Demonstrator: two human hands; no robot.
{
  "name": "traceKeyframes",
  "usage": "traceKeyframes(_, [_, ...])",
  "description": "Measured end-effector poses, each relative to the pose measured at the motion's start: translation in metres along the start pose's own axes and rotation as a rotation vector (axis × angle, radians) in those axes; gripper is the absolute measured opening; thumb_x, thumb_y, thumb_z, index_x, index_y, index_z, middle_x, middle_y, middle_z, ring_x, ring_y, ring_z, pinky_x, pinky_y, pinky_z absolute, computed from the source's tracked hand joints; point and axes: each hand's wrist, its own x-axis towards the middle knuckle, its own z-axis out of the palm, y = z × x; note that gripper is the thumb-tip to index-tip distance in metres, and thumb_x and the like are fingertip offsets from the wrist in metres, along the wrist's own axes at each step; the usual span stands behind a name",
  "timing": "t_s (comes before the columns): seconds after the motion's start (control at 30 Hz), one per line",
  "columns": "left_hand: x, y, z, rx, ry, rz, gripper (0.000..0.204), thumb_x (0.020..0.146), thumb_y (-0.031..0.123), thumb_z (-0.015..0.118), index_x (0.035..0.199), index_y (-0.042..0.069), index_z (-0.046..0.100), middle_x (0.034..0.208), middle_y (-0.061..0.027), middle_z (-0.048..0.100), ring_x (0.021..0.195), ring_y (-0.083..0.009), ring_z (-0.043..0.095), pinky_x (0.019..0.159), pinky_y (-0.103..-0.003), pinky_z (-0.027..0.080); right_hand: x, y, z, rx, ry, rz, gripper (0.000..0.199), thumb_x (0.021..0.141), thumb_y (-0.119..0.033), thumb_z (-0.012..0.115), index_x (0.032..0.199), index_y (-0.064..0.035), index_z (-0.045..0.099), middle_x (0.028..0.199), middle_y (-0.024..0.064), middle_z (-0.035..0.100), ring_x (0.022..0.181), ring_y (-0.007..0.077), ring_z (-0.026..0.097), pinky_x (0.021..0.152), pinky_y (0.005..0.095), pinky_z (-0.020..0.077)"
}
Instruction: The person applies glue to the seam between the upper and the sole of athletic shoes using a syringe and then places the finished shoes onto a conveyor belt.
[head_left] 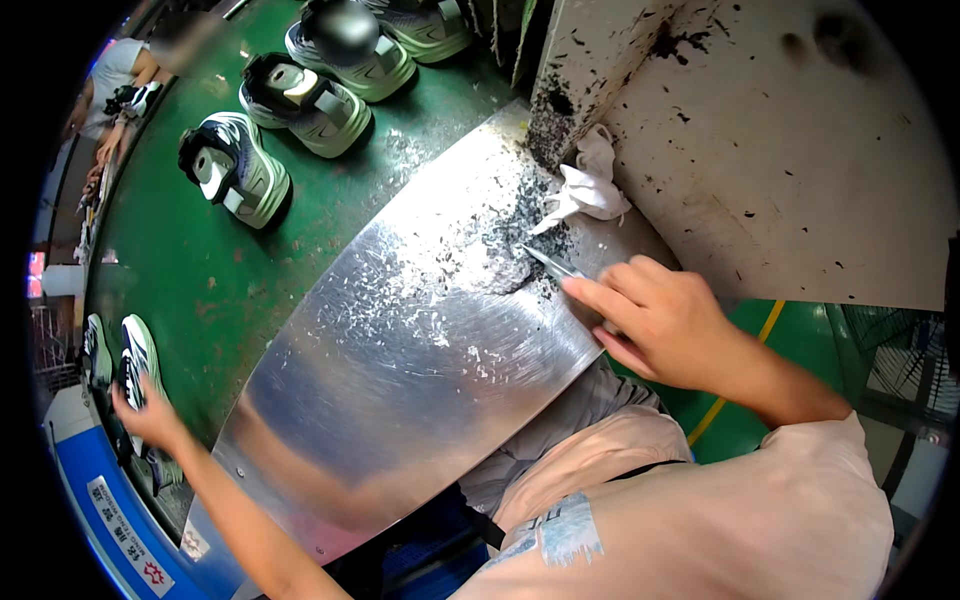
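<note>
At the left, my left hand [150, 417] has its thumb and fingers on either side of a dark sneaker [140, 352] with a pale sole, closed on it. The hand hides the sneaker's lower part. In the middle, my right hand [655, 322] grips a slim, pointed silver tool [552, 262] that looks like tweezers. Its tip points left, close over a patch of dark and whitish scraps [500, 262] on a shiny metal sheet [400, 390]. Just beyond the tip lies a crumpled white cloth [594, 188].
Several dark sneakers with pale green soles [240, 170] stand on the green work surface [190, 290] beyond the sheet. A stained beige panel [780, 180] rises at the upper right. A blue machine edge [95, 500] curves at lower left. Another person [118, 75] is at far left.
</note>
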Motion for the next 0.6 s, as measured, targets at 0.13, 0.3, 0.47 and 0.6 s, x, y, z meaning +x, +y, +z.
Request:
traceKeyframes(0.13, [-0.023, -0.118, -0.069, -0.180, 0.184, -0.948, 0.055, 0.074, 0.033, 0.077, 0.115, 0.001, 0.060, 0.111, -0.0193, 0.061, 0.100, -0.0335, 0.059, 0.090, -0.042, 0.045, -0.003, -0.011, -0.011, 0.381, -0.077, 0.008, 0.041, 0.072, -0.011, 0.069, 0.112, -0.0077, 0.062, 0.088, 0.0073, 0.055, 0.077, 0.0196, 0.055, 0.059, 0.0280, 0.0443])
traceKeyframes(0.3, [-0.026, -0.043, -0.037, -0.834, -0.216, -1.225, 0.079, 0.068, 0.026, 0.082, 0.130, -0.003, 0.043, 0.128, -0.0153, 0.050, 0.113, -0.0304, 0.052, 0.095, -0.038, 0.042, -0.016, -0.019, -0.003, 0.724, -0.011, 0.046, 0.047, 0.069, -0.019, 0.074, 0.112, -0.0031, 0.062, 0.096, 0.0114, 0.054, 0.084, 0.0196, 0.053, 0.071, 0.0287, 0.0442])
traceKeyframes(0.47, [-0.021, -0.012, -0.013, -0.603, -0.041, -0.934, 0.091, 0.057, 0.026, 0.090, 0.130, 0.000, 0.042, 0.125, -0.0158, 0.053, 0.113, -0.0254, 0.052, 0.095, -0.036, 0.042, -0.012, -0.063, 0.017, 1.146, -0.010, 0.183, 0.077, 0.066, -0.026, 0.080, 0.128, 0.0036, 0.045, 0.112, 0.0106, 0.045, 0.088, 0.0160, 0.051, 0.074, 0.0261, 0.0445])
traceKeyframes(0.6, [-0.032, -0.019, -0.007, -0.584, -0.061, -0.985, 0.072, 0.057, 0.028, 0.086, 0.118, 0.002, 0.058, 0.114, -0.0142, 0.063, 0.104, -0.0246, 0.060, 0.091, -0.034, 0.045, -0.021, -0.071, 0.023, 1.196, 0.000, 0.240, 0.088, 0.069, -0.033, 0.083, 0.135, -0.0003, 0.037, 0.117, 0.0090, 0.045, 0.082, 0.0138, 0.055, 0.067, 0.0244, 0.0474])
